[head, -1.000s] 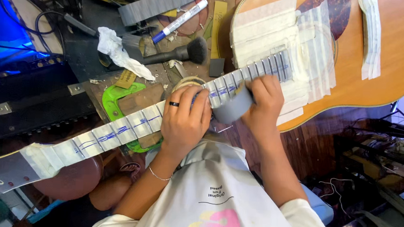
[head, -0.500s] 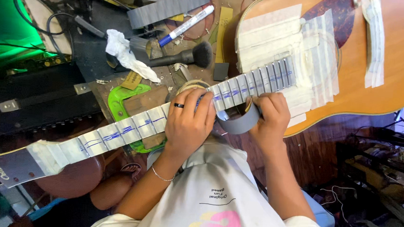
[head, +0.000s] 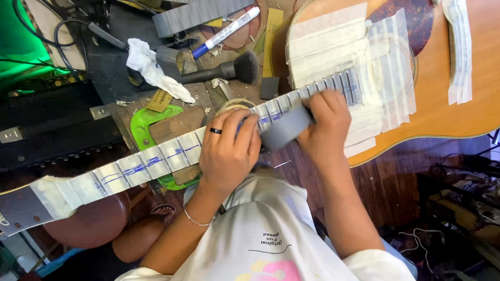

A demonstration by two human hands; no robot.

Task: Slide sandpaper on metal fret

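Gripping a grey sanding block (head: pixel 286 127) in my right hand (head: pixel 327 119), I hold it flat on the taped guitar neck (head: pixel 161 158), near where the neck meets the guitar body (head: pixel 489 69); my fingers are curled over the block's top. My left hand (head: pixel 231 151), with a dark ring, lies just beside it, fingers pressed together on the neck. Beyond the neck sit a black brush (head: pixel 219 71), a crumpled white tissue (head: pixel 149 69) and a blue marker (head: pixel 228 30).

Guitar neck (head: pixel 142 165) crosses bench diagonally; both hands on it (left hand (head: pixel 229 151) beside right hand (head: pixel 324 122)); brush (head: pixel 219 71) behind.
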